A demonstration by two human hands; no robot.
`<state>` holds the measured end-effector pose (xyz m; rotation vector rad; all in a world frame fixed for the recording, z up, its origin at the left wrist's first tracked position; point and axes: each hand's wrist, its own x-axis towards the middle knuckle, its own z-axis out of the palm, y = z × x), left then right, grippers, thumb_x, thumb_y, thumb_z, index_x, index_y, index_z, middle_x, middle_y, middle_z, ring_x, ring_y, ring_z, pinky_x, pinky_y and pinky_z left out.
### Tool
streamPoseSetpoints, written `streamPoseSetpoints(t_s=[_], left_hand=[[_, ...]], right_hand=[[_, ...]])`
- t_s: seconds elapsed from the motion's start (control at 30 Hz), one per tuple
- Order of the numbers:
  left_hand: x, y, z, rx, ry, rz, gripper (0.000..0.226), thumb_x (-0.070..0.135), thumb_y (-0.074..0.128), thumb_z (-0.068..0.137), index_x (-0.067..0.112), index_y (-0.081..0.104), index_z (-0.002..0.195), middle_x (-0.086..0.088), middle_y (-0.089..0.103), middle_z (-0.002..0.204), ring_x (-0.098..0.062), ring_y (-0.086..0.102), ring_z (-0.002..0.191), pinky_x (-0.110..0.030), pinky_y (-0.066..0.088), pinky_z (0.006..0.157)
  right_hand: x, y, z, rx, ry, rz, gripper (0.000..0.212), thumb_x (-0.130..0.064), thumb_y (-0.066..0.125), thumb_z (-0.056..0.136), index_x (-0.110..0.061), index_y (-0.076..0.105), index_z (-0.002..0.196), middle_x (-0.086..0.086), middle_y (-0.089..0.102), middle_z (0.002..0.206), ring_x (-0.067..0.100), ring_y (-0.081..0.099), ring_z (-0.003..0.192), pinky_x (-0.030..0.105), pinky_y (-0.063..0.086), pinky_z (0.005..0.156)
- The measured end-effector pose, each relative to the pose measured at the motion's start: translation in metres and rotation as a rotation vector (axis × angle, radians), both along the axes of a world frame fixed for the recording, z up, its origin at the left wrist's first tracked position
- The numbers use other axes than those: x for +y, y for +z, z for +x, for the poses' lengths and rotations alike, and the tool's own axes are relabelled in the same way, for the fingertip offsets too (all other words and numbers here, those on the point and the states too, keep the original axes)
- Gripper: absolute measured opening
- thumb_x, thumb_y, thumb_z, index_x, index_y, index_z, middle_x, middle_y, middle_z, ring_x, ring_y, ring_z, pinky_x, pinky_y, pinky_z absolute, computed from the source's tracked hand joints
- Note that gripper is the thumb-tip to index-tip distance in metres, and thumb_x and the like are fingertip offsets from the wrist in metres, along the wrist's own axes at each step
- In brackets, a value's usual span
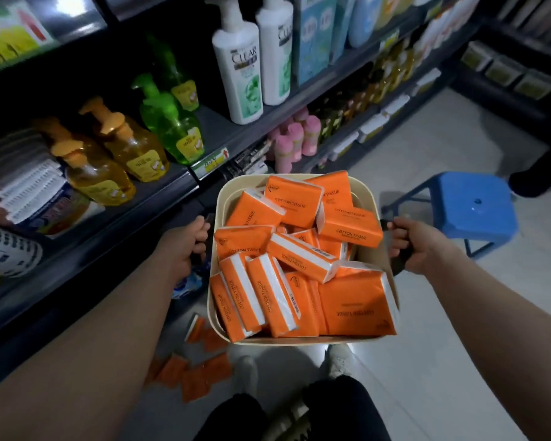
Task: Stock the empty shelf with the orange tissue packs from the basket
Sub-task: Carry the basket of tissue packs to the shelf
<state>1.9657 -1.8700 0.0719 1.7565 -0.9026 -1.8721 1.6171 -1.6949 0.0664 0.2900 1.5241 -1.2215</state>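
A cream basket [218, 202] hangs in front of me above the floor, filled with several orange tissue packs [350, 229] marked COTTON TISSUE. My left hand [188, 246] grips the basket's dark handle on its left side. My right hand [417, 246] grips the dark handle [398, 262] on its right side. Several more orange tissue packs [194, 374] lie low down at the left, near the foot of the shelving.
Dark shelving [178, 183] runs along the left with yellow and green pump bottles [131, 144], white shampoo bottles [239, 68] and pink bottles [295, 138]. A blue plastic stool [471, 208] stands on the pale floor to the right. My legs and shoes show below the basket.
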Motion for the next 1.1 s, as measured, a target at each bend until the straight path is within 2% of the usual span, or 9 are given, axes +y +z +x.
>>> streamPoseSetpoints(t_s=[0.2,0.3,0.37,0.57,0.9,1.1], left_hand=[[0.012,-0.048,0.001,-0.019,-0.010,0.043,0.024,0.033,0.053,0.095,0.014,0.059,0.081,0.012,0.041,0.046,-0.004,0.028,0.038,-0.015,0.031,0.034],[0.021,-0.088,-0.003,-0.039,-0.011,0.063,0.025,0.033,0.051,0.096,0.015,0.059,0.079,0.012,0.041,0.045,-0.004,0.027,0.037,-0.018,0.031,0.039],[0.027,-0.121,-0.006,-0.074,-0.014,0.058,0.026,0.032,0.050,0.096,0.015,0.058,0.077,0.013,0.042,0.042,-0.004,0.027,0.036,-0.020,0.029,0.044],[0.038,-0.237,-0.009,-0.060,0.022,0.040,0.029,0.028,0.048,0.098,0.010,0.056,0.076,0.013,0.039,0.036,-0.001,0.027,0.029,-0.011,0.022,0.032],[0.015,-0.407,-0.011,-0.058,0.065,0.028,0.028,0.026,0.050,0.097,0.009,0.057,0.077,0.011,0.040,0.035,-0.001,0.027,0.029,-0.010,0.022,0.031],[0.001,-0.474,-0.006,-0.095,0.051,0.007,0.026,0.031,0.052,0.095,0.014,0.058,0.076,0.012,0.042,0.035,-0.001,0.026,0.031,-0.019,0.023,0.049]], right_hand=[[0.030,-0.046,0.013,0.022,-0.032,0.056,0.028,-0.027,0.045,0.096,-0.016,0.050,0.071,-0.008,0.037,0.040,0.006,0.031,0.033,0.020,0.031,0.036],[0.036,-0.084,0.011,0.018,-0.029,0.094,0.029,-0.027,0.045,0.097,-0.016,0.050,0.071,-0.008,0.037,0.040,0.006,0.031,0.033,0.020,0.030,0.035],[0.039,-0.114,0.010,0.013,-0.024,0.117,0.029,-0.027,0.046,0.097,-0.016,0.051,0.071,-0.009,0.037,0.040,0.006,0.032,0.033,0.020,0.031,0.035],[0.042,-0.219,0.006,0.000,-0.020,0.122,0.028,-0.026,0.044,0.097,-0.016,0.050,0.071,-0.009,0.036,0.039,0.005,0.030,0.032,0.018,0.030,0.033],[0.017,-0.393,0.004,0.014,0.004,0.096,0.030,-0.025,0.043,0.097,-0.017,0.049,0.069,-0.009,0.033,0.040,0.006,0.027,0.034,0.020,0.027,0.038],[0.001,-0.460,0.010,0.048,0.007,0.049,0.030,-0.025,0.043,0.097,-0.016,0.050,0.069,-0.008,0.032,0.043,0.007,0.026,0.037,0.020,0.027,0.040]])
